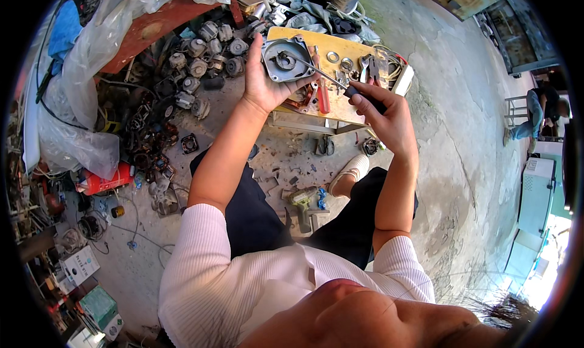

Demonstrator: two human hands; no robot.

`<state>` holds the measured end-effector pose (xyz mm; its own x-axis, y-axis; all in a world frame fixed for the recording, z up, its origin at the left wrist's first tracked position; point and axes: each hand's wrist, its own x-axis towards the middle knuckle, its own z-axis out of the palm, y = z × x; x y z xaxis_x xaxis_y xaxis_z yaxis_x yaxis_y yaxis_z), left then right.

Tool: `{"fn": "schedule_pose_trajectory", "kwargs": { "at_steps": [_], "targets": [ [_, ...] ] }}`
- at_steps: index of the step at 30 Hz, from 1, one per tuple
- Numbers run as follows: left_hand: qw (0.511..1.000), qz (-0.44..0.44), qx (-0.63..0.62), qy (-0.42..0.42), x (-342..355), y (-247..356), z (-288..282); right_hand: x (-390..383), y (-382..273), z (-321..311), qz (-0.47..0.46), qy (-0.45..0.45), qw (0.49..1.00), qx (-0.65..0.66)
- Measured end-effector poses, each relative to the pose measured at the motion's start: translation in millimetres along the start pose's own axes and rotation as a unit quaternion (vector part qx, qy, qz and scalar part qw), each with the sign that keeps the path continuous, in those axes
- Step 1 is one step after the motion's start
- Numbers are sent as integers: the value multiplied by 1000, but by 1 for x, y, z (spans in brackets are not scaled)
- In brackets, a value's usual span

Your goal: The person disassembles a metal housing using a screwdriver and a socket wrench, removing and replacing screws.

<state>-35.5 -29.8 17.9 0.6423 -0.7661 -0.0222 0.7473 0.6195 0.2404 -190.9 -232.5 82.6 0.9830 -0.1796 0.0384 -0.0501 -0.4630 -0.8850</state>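
Observation:
My left hand grips a square grey metal housing with a round recess and central hub, held over a worn yellow-topped low table. My right hand is closed on a black-handled screwdriver, whose long shaft reaches into the middle of the housing. Below and beside them on the table lie a red-handled tool, metal rings, pliers and copper-coloured windings, partly hidden by the housing.
Piles of small motors and dark scrap parts fill the left. A red cylinder lies there too. A power drill rests between my legs. A person is at the far right, near pale green cabinets.

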Motion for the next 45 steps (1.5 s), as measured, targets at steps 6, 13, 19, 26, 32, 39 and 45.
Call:
{"fn": "schedule_pose_trajectory", "kwargs": {
  "at_steps": [6,13,19,26,32,39,45],
  "targets": [
    [1000,-19,-19,-3,3,-9,3,-3,3,-9,47,23,999,10],
    [999,-25,33,23,16,-24,6,-12,6,-34,24,83,996,-14],
    [996,-30,75,38,26,-37,4,-24,-9,-43,1,65,993,-96],
    [987,-42,140,63,37,-52,-5,-23,-11,-39,-3,87,967,-241],
    [975,-50,196,96,43,-61,2,-23,2,-46,4,117,960,-254],
    [973,-42,206,94,49,-62,-1,-24,8,-54,29,103,959,-263],
    [976,-51,196,78,51,-62,-3,-23,12,-47,2,104,949,-296]
  ]
}}
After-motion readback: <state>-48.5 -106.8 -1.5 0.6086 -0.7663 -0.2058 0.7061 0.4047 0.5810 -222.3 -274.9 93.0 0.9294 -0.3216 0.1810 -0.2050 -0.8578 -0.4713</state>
